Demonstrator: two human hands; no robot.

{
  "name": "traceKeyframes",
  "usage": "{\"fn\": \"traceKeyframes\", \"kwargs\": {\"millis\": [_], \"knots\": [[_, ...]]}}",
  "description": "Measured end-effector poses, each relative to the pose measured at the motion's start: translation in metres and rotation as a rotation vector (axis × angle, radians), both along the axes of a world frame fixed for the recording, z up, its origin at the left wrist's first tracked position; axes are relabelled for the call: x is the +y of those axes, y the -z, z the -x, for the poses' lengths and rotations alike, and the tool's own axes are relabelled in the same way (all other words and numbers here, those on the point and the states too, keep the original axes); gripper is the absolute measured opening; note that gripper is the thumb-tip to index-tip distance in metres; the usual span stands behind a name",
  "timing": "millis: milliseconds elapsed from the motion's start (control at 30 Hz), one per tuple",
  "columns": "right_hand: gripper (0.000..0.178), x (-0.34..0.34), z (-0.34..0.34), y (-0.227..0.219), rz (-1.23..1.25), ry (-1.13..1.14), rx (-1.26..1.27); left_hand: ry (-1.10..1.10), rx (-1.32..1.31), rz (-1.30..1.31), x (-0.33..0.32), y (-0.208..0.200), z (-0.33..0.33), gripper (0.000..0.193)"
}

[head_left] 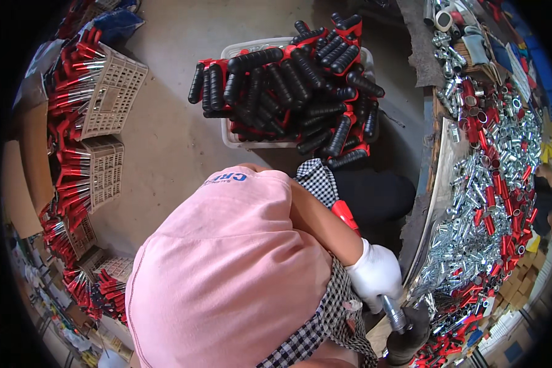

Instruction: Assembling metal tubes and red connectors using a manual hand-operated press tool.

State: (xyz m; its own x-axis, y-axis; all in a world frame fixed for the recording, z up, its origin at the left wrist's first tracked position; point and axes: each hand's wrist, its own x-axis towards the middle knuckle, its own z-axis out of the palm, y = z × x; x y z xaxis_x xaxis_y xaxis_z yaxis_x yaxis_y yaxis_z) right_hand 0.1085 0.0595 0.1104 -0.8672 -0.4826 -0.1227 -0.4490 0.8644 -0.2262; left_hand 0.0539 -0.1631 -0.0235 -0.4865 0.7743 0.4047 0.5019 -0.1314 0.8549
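Observation:
From the pink sleeve my left arm bends across to the right, ending in a white glove. My left hand (375, 276) is closed around a silver cylindrical metal part (393, 314), whose ridged end sticks out below the glove. Beyond my forearm shows a red piece (345, 216), roughly in line with that part; the arm and glove hide whether they join. Close to the metal end is a dark rounded object (409, 336), too shadowed to name. My right hand does not show.
Ahead, a white bin (230, 140) is heaped with black ribbed grips on red parts. Along the right, a bench holds a pile of silver metal fittings (460, 227) mixed with red pieces. Beige plastic baskets (113, 92) of red-and-silver parts stand at left, beside cardboard (34, 165).

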Motion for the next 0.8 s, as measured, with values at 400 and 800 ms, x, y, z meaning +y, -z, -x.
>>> {"fn": "traceKeyframes", "kwargs": {"millis": [400,800], "knots": [[0.027,-0.005,-0.004,0.012,0.002,-0.281,0.285,0.050,-0.013,0.021,0.000,0.001,0.012,0.039],[0.055,0.008,-0.010,0.022,0.151,0.222,-0.088,0.085,-0.025,0.125,0.014,-0.002,0.011,0.038]]}}
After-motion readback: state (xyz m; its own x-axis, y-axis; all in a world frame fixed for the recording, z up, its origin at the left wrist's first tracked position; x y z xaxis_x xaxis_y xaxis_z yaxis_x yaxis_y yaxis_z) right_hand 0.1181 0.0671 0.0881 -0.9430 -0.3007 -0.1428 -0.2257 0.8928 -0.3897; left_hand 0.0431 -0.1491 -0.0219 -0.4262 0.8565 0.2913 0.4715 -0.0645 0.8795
